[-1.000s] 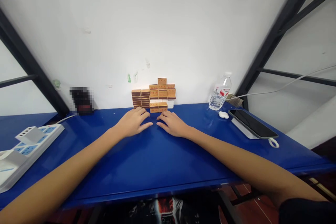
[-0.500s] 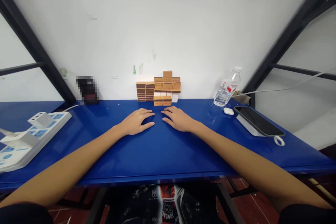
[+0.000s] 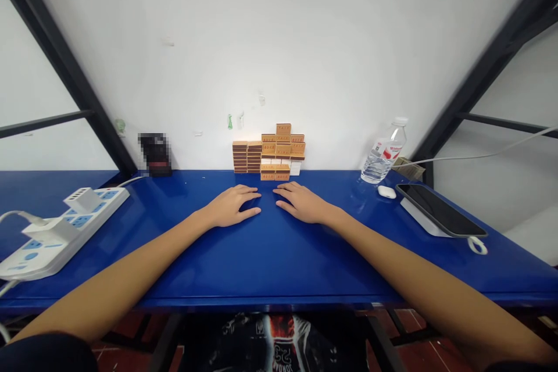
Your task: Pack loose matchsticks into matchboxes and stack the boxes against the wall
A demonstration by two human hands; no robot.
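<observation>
My left hand (image 3: 231, 206) rests palm down on the blue table (image 3: 261, 267), thumb apart from the fingers, holding nothing. Opposite it, my right hand (image 3: 302, 202) lies flat the same way, its fingertips pointing at the left hand across a small gap. Just beyond both hands, against the wall, stand matchboxes piled in a stepped stack (image 3: 283, 150), with a single box on top and white sides showing low down. Touching its left side are two columns of matchboxes (image 3: 247, 158) with dark striking edges facing me. Neither hand touches the boxes.
A white power strip (image 3: 98, 209) with plugs lies at the left. At the right are a water bottle (image 3: 383, 154), a white earphone case (image 3: 386, 192) and a phone (image 3: 440, 209) on a white stand. A blurred dark object (image 3: 156, 154) stands at the back left.
The view has shifted slightly, so everything sits a little further right and lower. Both hands keep the same place on the table and the matchboxes are unchanged.
</observation>
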